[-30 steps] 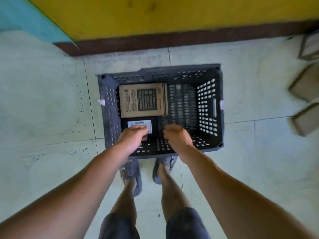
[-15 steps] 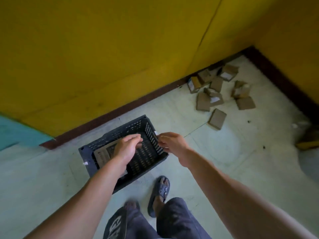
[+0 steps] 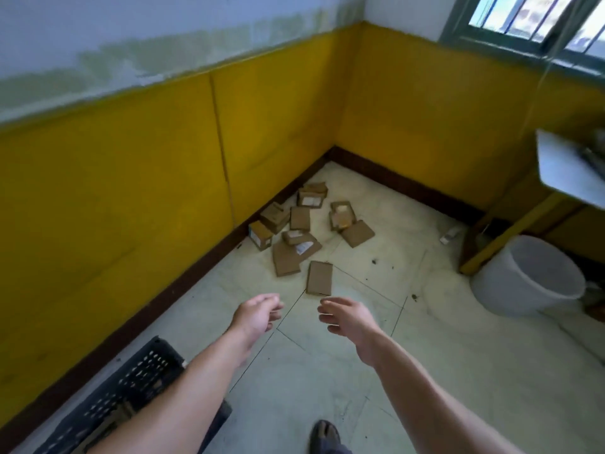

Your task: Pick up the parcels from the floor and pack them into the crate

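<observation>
At the lower left a dark plastic crate (image 3: pixel 137 385) stands on the floor (image 3: pixel 425 371) beside the brown skirting board (image 3: pixel 196 273) of a yellow wall (image 3: pixel 114 191). Its walls are pierced with rows of small slots, and the left forearm crosses over it and hides most of the inside. The left hand (image 3: pixel 257 314) is stretched out in the air above the pale tiles, its fingers loosely curled and grasping nothing. Beyond the hands, in the corner of the room, the parcels (image 3: pixel 294 237) lie scattered on the floor, well apart from the crate: flat, rectangular boxes of brown cardboard, some tilted on one another, a few bearing white labels. The nearest parcel (image 3: pixel 320 278), a plain flat oblong, lies apart from the heap, and its near edge shows between the two hands. The right hand (image 3: pixel 348 319) is held out level with the left, fingers nearly straight and relaxed, empty, touching nothing. Below it the toe of a dark sandal (image 3: pixel 324 435) shows at the bottom edge. Further right a round, smooth white bucket (image 3: pixel 510 290) stands on the tiles next to a yellow table leg, under a pale tabletop (image 3: pixel 569 172), with a green-framed barred window (image 3: pixel 523 18) above.
</observation>
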Demonstrator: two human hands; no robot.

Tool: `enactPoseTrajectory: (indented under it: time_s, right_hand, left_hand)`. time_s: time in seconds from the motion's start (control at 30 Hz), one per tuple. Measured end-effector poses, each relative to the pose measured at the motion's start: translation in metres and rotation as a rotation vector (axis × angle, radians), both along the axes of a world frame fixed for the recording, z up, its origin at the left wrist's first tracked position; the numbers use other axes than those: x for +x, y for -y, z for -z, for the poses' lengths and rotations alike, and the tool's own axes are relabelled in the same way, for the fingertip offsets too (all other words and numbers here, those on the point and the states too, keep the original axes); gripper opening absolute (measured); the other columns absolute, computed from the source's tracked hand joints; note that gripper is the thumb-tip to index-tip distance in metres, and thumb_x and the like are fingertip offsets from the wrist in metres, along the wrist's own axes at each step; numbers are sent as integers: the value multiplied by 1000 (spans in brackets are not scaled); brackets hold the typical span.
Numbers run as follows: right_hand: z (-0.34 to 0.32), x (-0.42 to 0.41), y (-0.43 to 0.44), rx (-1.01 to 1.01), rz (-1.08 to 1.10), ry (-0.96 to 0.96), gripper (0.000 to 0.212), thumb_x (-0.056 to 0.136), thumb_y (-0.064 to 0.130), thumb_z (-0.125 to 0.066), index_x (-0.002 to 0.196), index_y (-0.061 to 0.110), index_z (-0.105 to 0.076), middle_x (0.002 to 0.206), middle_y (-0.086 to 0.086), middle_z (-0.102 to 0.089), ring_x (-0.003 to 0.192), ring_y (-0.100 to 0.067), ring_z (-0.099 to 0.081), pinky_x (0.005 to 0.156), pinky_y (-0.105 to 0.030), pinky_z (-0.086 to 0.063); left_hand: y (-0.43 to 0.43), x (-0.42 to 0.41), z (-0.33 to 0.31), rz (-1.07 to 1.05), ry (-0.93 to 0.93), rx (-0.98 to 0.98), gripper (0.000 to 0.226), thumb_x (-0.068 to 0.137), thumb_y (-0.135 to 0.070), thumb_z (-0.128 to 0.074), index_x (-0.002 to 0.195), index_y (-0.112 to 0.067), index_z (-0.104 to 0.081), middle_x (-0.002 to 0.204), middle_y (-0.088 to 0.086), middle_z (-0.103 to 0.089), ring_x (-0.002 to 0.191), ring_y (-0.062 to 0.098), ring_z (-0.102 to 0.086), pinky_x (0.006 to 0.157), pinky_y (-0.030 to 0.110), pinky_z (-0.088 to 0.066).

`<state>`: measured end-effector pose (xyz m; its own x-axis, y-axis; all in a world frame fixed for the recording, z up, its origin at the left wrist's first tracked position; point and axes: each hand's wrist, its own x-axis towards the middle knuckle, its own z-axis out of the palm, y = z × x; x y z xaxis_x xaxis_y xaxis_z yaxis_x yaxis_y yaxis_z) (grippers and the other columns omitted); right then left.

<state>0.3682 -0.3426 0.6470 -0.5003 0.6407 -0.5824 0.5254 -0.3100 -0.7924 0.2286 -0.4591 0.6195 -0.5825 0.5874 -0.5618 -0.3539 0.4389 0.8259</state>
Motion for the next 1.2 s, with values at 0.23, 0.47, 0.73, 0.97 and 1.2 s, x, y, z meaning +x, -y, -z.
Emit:
enactPoseTrajectory:
  time_s: [0.23,0.47,0.73,0.97,1.2]
  right_hand:
    - [-9,59,-163,30,111,19,13,95,14,-54,101,16,-65,102,-6,-71,93,-19,-65,82,-30,-49]
    - [8,40,-291,-32,121,0,11,95,14,-54,98,16,-65,102,-6,-70,91,-18,-64,84,-31,-49]
    - [23,-43,-484,0,10,103,17,96,18,-54,108,18,-65,102,0,-70,98,-16,-65,86,-30,-51]
    - [20,-103,-638,-23,-55,168,18,95,17,-55,109,16,-65,104,-3,-70,99,-18,-66,85,-29,-52]
    - [63,-165,-779,-60,-203,266,14,95,14,-56,107,16,-63,101,-7,-70,92,-20,-66,82,-29,-53]
  left_hand:
    - [-178,47,-10,94,74,-15,19,99,-26,-48,110,-19,-61,110,1,-67,105,17,-63,97,35,-46]
    - [-317,34,14,117,76,-72,20,98,-26,-49,111,-17,-62,110,2,-67,102,19,-63,89,33,-47]
    - [-490,-41,55,15,145,-72,24,98,-27,-47,116,-19,-62,110,-1,-67,103,17,-62,96,38,-47]
    - [-605,-106,54,-26,154,-126,24,100,-27,-45,117,-19,-59,113,0,-65,103,16,-61,88,32,-47]
    - [-711,-155,85,-241,203,-186,22,100,-23,-46,117,-16,-58,114,3,-64,104,18,-60,84,30,-46]
